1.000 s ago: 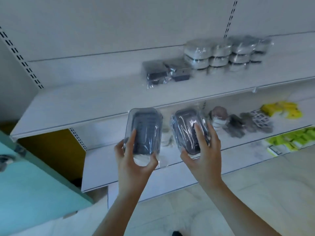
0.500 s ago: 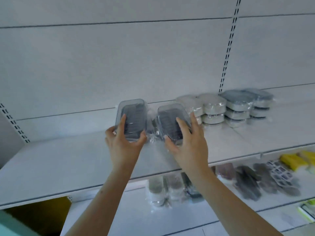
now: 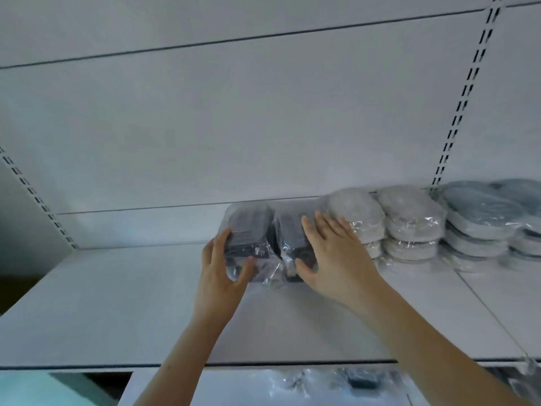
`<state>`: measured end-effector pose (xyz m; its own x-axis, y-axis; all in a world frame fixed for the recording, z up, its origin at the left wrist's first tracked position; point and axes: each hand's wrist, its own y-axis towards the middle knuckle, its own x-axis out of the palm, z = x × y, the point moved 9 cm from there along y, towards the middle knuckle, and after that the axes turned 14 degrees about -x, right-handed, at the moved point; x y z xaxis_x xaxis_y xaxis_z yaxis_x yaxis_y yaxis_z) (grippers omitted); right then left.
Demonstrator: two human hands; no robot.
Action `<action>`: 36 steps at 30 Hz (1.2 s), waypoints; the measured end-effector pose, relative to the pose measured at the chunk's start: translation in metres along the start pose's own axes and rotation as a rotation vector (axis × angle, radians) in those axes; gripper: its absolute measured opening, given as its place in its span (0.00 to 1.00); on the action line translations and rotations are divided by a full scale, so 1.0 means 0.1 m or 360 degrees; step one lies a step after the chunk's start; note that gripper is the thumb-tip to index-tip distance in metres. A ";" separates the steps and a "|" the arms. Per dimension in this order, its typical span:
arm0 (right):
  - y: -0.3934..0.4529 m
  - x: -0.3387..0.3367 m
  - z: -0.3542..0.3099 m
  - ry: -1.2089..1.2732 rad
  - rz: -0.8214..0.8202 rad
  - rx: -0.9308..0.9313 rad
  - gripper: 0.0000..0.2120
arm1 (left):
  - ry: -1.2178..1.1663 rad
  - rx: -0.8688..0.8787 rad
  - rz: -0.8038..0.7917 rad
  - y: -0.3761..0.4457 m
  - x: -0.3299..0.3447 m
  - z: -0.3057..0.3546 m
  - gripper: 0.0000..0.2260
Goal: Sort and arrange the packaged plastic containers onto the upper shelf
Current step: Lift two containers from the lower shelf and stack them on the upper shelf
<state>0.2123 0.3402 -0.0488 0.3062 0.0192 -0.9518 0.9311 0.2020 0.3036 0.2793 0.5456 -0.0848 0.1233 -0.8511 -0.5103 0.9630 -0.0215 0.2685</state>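
Nearest, below the shelf lip, blurred wrapped items (image 3: 354, 382) were glimpsed on a lower level. On the upper shelf (image 3: 117, 312) two dark rectangular containers in clear film were seen side by side, long axes pointing toward the back panel (image 3: 234, 127). The left container (image 3: 248, 230) was pinched by the left hand (image 3: 222, 268), thumb on the near right corner, fingers curled round the left side. The right container (image 3: 292, 238) was covered by the right hand (image 3: 333, 259), laid flat, fingers spread and extended over its top, thumb at the near end; a closed grip was not seen. Each container lay directly ahead of its own hand. Whether both rested fully on the board could not be told. Just right of the right hand, touching or nearly so, stacked pale oval packs (image 3: 357, 218) blocked any rightward shift; greyer stacks (image 3: 480, 218) were noted further right. Bare board was left to the left.
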 end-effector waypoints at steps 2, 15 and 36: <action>0.04 0.02 0.01 -0.0133 -0.0031 -0.0114 0.39 | -0.0006 -0.0024 -0.0058 0.03 0.05 0.00 0.30; -0.01 -0.03 0.00 -0.0140 0.0191 -0.0018 0.40 | 0.0479 0.0092 0.0085 -0.01 -0.17 0.09 0.35; -2.23 0.76 -0.56 0.0333 0.0934 0.0569 0.07 | 0.0528 0.0406 -0.0944 -2.33 1.42 -1.23 0.15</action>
<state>0.0169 0.3520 -0.1908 0.7653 0.2209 -0.6046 0.6433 -0.2315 0.7297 0.1021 0.4942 -0.3206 -0.2972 -0.4553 -0.8393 0.8095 -0.5863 0.0313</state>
